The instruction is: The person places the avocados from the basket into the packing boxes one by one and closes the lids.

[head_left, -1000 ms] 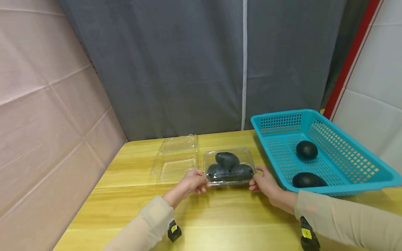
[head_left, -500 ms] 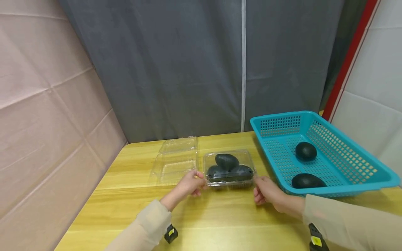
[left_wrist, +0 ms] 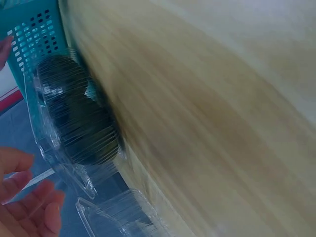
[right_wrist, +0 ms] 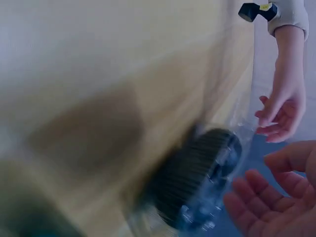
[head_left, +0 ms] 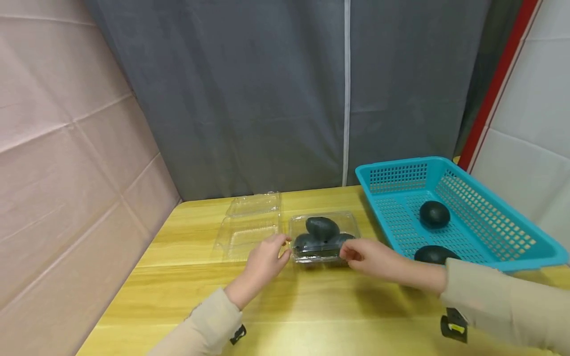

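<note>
A clear plastic clamshell box (head_left: 350, 222) stands closed mid-table, with dark, egg-shaped, avocado-like fruits (head_left: 322, 228) inside, one resting above two others. At its left front corner is my left hand (head_left: 266, 258), fingers loosely bent and holding nothing; the left wrist view shows these fingers (left_wrist: 29, 205) apart from the box. My right hand (head_left: 373, 258) hovers in front of the right front corner and covers part of it. In the right wrist view its fingers (right_wrist: 256, 197) are loosely curved beside the box, with nothing in them.
An opened, clear clamshell box (head_left: 251, 230) lies left of the filled one. On the right stands a turquoise perforated basket (head_left: 401, 198) with two more dark fruits (head_left: 434, 214). A grey curtain (head_left: 258, 99) hangs behind the table (head_left: 178, 277).
Both hands held the filled box's front corners; the right let go, drew back, then moved left over the front corner. The left fingers have loosened from the box, which stays in place.
</note>
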The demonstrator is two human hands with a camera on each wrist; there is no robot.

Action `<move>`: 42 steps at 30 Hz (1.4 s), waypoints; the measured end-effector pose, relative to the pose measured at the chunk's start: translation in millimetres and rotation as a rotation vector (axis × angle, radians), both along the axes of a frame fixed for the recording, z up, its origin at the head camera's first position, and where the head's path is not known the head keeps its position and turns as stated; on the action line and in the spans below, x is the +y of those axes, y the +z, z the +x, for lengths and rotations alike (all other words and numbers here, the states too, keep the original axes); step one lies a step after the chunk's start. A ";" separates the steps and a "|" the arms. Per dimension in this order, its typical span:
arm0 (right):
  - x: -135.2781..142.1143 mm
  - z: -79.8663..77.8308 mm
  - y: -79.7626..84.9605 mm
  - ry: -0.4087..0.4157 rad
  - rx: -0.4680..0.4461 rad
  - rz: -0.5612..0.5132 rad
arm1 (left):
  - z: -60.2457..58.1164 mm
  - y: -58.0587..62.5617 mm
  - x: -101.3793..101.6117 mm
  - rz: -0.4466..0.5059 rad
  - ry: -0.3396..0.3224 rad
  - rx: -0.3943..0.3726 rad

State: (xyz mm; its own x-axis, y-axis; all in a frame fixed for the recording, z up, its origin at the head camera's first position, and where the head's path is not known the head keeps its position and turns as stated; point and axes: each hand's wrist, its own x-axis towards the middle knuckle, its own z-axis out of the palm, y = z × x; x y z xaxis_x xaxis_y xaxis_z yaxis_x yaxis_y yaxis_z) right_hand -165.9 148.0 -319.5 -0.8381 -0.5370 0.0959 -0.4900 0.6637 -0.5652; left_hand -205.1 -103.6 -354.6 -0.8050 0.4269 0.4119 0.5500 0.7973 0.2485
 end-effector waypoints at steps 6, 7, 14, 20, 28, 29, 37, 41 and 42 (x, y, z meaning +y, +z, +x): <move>-6.4 -16.4 13.3 0.012 0.273 0.298 | -0.8 -7.6 0.9 -0.070 0.006 0.167; -7.6 -19.9 12.0 0.018 0.286 0.326 | -1.6 -9.0 1.2 -0.080 0.012 0.182; -17.8 -37.8 -4.1 0.028 0.284 0.453 | -2.5 -15.0 4.0 -0.102 0.027 0.145; -21.1 -44.1 -7.6 0.036 0.317 0.488 | -2.3 -15.8 4.2 -0.111 0.054 0.130; -22.4 -64.1 -5.1 0.018 0.210 0.501 | -3.4 -14.2 2.7 -0.118 0.076 0.144; -22.4 -67.6 -4.9 0.016 0.200 0.505 | -3.6 -14.1 2.3 -0.122 0.078 0.148; -26.5 -94.1 -4.5 0.010 0.201 0.505 | -7.6 -16.6 -2.5 -0.138 0.113 0.224; -29.6 -106.1 -5.2 0.004 0.241 0.506 | -10.4 -19.0 -5.5 -0.144 0.143 0.245; -29.8 -109.0 -6.0 0.006 0.261 0.507 | -10.9 -19.7 -6.2 -0.145 0.148 0.254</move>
